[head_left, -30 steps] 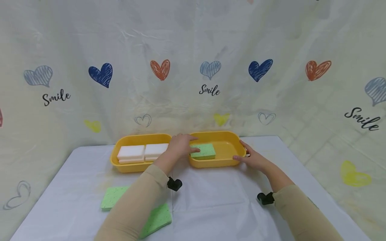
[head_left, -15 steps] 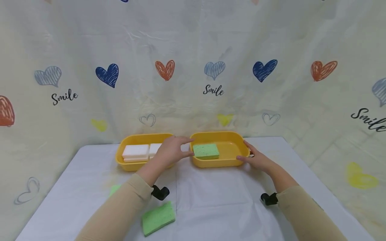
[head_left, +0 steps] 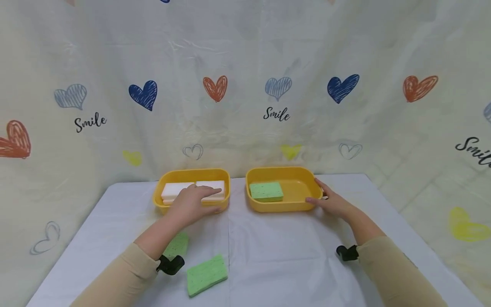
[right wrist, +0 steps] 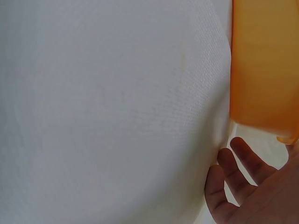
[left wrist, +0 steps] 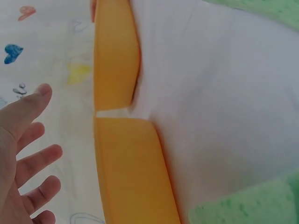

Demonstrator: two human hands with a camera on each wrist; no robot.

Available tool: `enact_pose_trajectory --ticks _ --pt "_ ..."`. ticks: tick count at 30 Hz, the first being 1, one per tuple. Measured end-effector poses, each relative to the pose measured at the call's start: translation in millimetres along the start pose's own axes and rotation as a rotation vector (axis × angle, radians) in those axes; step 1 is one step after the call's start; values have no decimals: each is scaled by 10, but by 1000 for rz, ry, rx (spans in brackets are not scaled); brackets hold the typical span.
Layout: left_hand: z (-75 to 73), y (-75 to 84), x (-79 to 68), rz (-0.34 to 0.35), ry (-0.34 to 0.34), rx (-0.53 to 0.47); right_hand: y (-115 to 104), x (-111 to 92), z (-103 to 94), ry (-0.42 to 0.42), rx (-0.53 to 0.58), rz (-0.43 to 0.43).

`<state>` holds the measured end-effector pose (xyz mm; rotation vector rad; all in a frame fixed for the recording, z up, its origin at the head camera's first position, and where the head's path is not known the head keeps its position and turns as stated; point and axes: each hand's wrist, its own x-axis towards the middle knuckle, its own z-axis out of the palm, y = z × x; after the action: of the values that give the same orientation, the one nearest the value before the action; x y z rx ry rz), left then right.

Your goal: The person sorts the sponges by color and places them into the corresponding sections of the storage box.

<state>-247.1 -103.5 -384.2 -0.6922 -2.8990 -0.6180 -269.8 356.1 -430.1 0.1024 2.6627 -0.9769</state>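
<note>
My left hand [head_left: 192,206] hovers over the front of the left yellow tray [head_left: 193,175], fingers spread and holding nothing; the left wrist view shows the hand [left wrist: 28,163] apart from the tray wall [left wrist: 135,172]. White sponge-like blocks [head_left: 212,190] lie side by side in that tray, partly covered by the hand. A green sponge [head_left: 266,192] lies at the left end of the right yellow tray [head_left: 295,192]. My right hand [head_left: 333,202] grips this tray's right end, thumb at the front rim. In the right wrist view, several fingers [right wrist: 233,172] curl free below the tray's end [right wrist: 266,70].
On the white-covered table [head_left: 276,264], a green sponge [head_left: 207,275] lies near the front. Another green sponge [head_left: 177,245] is partly behind my left wrist. A patterned sheet [head_left: 245,128] hangs right behind both trays.
My left hand has drawn away from the green sponge in the right tray, moving left and toward me. The sponge stays in the tray. My right hand keeps its grip; the view has turned slightly left.
</note>
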Motion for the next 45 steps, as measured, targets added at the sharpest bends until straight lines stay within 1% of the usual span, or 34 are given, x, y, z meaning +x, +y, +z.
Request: enact_pose_trajectory --ticks 3,5,6,9,12,15,18,25,27,30,37,40,45 --pt "-53 -107 -165 13 -1 31 20 6 -10 -1 -4 0" --pt "-81 -184 -263 21 -15 59 27 6 -10 0 -4 2" --pt "-93 -223 -310 13 -25 67 29 5 -12 2 -3 2" --pt "-116 -339 -440 -10 -58 70 32 3 -12 4 -3 2" --pt "-122 -448 -559 -20 -60 59 31 3 -8 1 12 1" --pt "-114 -557 -661 13 -41 46 29 7 7 -4 29 0" --pt "-108 -663 -754 26 -54 36 28 21 25 -2 39 3" --pt "-136 -921 -1009 -57 -145 41 0 22 24 8 15 8" --pt "-149 -989 -1074 -68 -164 30 -20 3 9 10 7 9" --pt "-165 -1071 -1157 -87 -195 13 -43 -21 -16 11 -1 2" --pt "-182 -1199 -1275 -87 -239 12 -26 -5 -35 12 4 1" --pt "-179 -1251 -1303 -76 -250 1 -12 1 -26 10 13 1" --pt "-179 -1324 -1351 -63 -248 4 19 13 0 4 28 9"
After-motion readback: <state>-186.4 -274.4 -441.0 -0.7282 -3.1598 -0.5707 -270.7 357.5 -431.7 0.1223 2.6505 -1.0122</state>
